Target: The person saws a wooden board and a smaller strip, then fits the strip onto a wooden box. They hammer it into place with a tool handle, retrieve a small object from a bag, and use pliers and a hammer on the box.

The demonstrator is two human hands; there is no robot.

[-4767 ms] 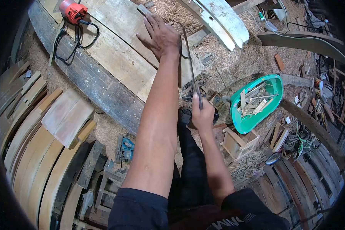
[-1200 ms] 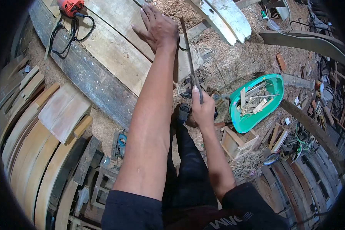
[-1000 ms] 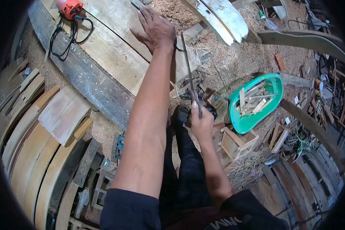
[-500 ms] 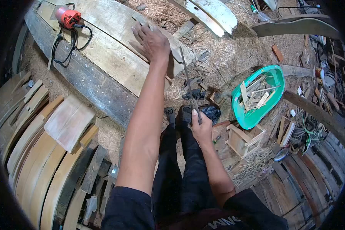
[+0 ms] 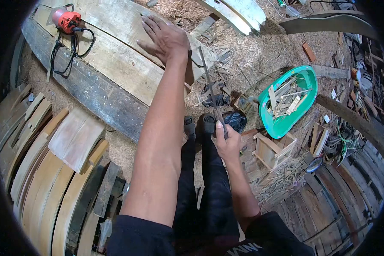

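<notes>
My left hand (image 5: 168, 40) lies palm down on a pale wooden board (image 5: 123, 64), its fingers spread and the thumb out to the side. In my right hand (image 5: 229, 143) is a handsaw (image 5: 210, 83), gripped at its near end with the thumb along the top. Its long, thin blade shows nearly edge-on and points away from me, the far tip beside the board's right end. The board rests on a paint-spotted grey plank bench (image 5: 89, 91). A dark gap runs lengthwise along the board's surface, under my left wrist.
An orange power tool (image 5: 66, 21) with a coiled black cord sits on the bench's far left. To the right, a green tub (image 5: 313, 91) holds wood offcuts, near a small wooden crate (image 5: 274, 151). Curved planks (image 5: 42, 183) are stacked at left. Shavings cover the floor.
The fingers of my left hand have spread wider, with the thumb now showing. My right hand and the saw have shifted only slightly. The whole view has moved a little.
</notes>
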